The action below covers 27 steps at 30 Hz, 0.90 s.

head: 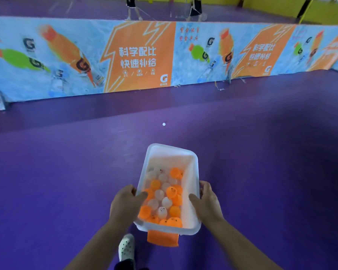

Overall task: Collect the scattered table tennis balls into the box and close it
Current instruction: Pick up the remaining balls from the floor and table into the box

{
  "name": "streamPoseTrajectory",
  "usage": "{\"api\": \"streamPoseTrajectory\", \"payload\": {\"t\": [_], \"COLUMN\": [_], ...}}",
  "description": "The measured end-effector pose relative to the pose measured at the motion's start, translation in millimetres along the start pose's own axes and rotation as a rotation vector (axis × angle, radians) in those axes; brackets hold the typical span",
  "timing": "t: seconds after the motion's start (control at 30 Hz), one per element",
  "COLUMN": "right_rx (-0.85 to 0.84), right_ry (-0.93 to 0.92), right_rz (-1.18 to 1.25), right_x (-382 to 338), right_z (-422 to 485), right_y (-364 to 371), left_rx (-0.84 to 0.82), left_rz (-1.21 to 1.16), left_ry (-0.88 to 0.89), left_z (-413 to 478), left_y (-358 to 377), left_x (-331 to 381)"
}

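Note:
I carry a clear plastic box (pixel 172 152) above the purple floor, its lid off. Several orange and white table tennis balls (pixel 164 199) lie in it. My left hand (pixel 125 203) grips the box's left rim, thumb inside. My right hand (pixel 207 203) grips the right rim the same way. An orange latch (pixel 162 238) hangs from the near end of the box. One white ball (pixel 164 124) lies alone on the floor ahead of the box.
A low printed barrier (pixel 141 55) with drink adverts runs across the floor beyond the ball. Legs of two people (pixel 134 8) stand behind it. My shoe (pixel 126 248) shows under the box. Purple floor (pixel 66 172) stretches on both sides.

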State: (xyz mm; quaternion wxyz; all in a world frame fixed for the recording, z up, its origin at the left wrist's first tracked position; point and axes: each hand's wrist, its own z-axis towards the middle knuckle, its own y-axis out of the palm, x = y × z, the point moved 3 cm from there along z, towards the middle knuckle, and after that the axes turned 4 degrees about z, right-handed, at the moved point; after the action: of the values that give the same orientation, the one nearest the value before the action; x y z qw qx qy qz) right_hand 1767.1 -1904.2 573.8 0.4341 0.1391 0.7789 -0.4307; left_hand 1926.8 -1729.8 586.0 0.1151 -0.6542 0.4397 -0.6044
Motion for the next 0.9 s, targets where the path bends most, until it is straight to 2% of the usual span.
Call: {"api": "streamPoseTrajectory", "payload": {"t": [0.2, 0.4, 0.57, 0.7, 0.9], "right_rx": [0.046, 0.118, 0.172, 0.199, 0.233], "right_ry": [0.07, 0.129, 0.229, 0.314, 0.325], "right_rz": [-0.025, -0.013, 0.063, 0.009, 0.012], "right_x": [-71.7, -142.4, -158.0, -159.3, -174.1], "right_z": [114.9, 213.0, 288.5, 372.4, 521.4], "right_y": [55.8, 81.4, 73.1, 61.3, 48.4], "left_rx": [-0.029, -0.048, -0.143, -0.189, -0.21], "left_rz": [0.047, 0.084, 0.084, 0.099, 0.132], "left_ry": [0.067, 0.184, 0.241, 0.28, 0.254], "left_z": [160.0, 302.6, 389.6, 461.2, 578.8], "left_y": [-31.7, -54.7, -28.0, 4.8, 51.9], "left_x": [27.0, 88.0, 126.7, 168.1, 238.3]}}
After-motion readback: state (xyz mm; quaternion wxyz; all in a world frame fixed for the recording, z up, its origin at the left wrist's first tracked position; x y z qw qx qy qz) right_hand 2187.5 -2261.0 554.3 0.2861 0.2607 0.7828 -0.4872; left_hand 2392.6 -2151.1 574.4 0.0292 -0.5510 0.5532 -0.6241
